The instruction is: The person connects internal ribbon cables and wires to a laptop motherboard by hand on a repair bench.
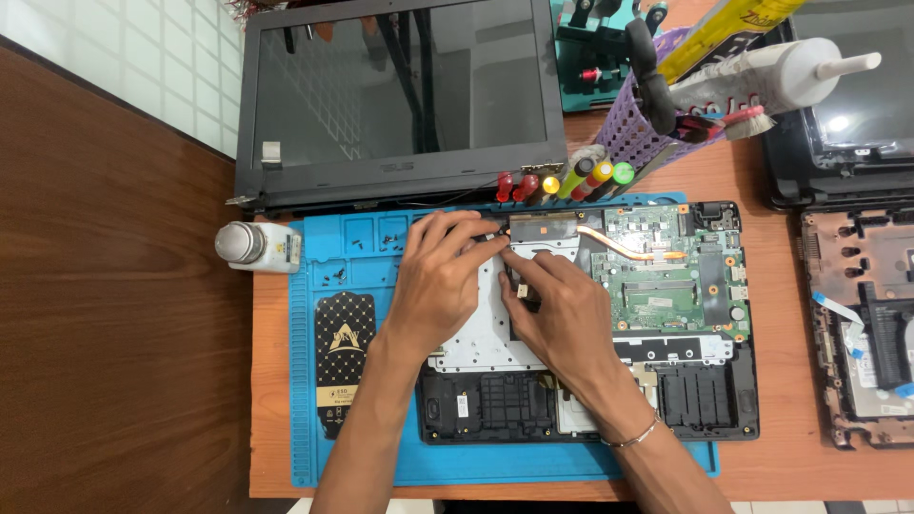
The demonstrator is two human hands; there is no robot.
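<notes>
While screwdrivers (562, 179) crowd behind, both hands (443, 281) press flat, unclenched, on the laptop base (666, 286).

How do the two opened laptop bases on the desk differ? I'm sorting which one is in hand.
The middle laptop base lies on the blue mat, under the left hand and right hand; the right-hand laptop base lies on bare wood, untouched. The middle one shows fully, with a green board; the other is cut by the frame edge. Both lie open, insides showing.

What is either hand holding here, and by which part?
Neither hand's grip is clear: left hand and right hand press fingertips on the opened laptop base near its fan.
</notes>
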